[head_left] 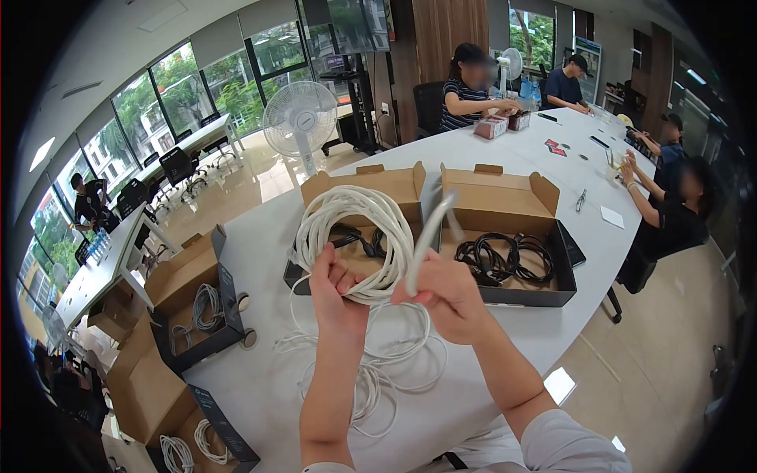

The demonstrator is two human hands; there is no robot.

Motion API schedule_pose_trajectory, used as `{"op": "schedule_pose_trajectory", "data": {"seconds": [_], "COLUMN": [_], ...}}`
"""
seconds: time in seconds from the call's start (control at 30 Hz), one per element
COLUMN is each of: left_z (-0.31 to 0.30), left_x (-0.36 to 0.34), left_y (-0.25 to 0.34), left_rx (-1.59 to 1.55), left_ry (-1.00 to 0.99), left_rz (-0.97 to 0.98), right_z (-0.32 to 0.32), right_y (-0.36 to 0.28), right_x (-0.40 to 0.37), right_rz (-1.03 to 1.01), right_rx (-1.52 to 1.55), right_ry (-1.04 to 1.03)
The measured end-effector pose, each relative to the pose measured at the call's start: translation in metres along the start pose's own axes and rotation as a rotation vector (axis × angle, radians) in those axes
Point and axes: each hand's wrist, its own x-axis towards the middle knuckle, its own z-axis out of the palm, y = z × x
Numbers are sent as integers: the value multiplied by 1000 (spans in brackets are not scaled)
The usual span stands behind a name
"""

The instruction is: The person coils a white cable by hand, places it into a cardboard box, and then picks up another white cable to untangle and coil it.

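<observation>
My left hand [335, 288] grips the bottom of a coil of white cable [359, 225] held up above the white table [260, 378]. Just to its right, my right hand [445, 292] pinches the loose end of that cable [430, 236], which rises blurred past the coil. More white cable [371, 370] trails in loops on the table under both hands. Behind the coil stand two open cardboard boxes: the left box [371, 185] holds dark cables, and the right box [505, 205] holds coiled black cables [505, 258].
Open boxes with white cables [201, 303] stand on the floor at left, another box [185, 441] below. A standing fan [300, 118] is behind the table. Several other people sit at the table's far and right sides.
</observation>
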Motion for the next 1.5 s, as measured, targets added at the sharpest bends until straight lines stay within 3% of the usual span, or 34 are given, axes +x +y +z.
{"op": "schedule_pose_trajectory", "data": {"seconds": [0.13,0.27,0.37,0.57,0.93,1.13,1.5], "left_z": [9,7,9,10,7,13,20], "left_x": [-3,-1,-8,-17,-22,-24,-15], "left_y": [-4,-10,-12,-22,-36,-38,-37], "left_rx": [104,168,248,296,604,586,603], "left_ry": [119,74,30,-48,-126,6,-9], "left_rz": [169,280,390,573,749,692,508], "right_z": [-5,-16,-23,-31,-27,-26,-31], "right_y": [-6,-9,-3,8,24,20,32], "right_x": [1,2,1,-2,-4,-3,-7], "right_rz": [120,198,151,350,570,577,560], "right_rx": [-106,-159,-97,26,93,30,6], "right_ry": [-233,-416,-479,-618,-474,-509,-560]}}
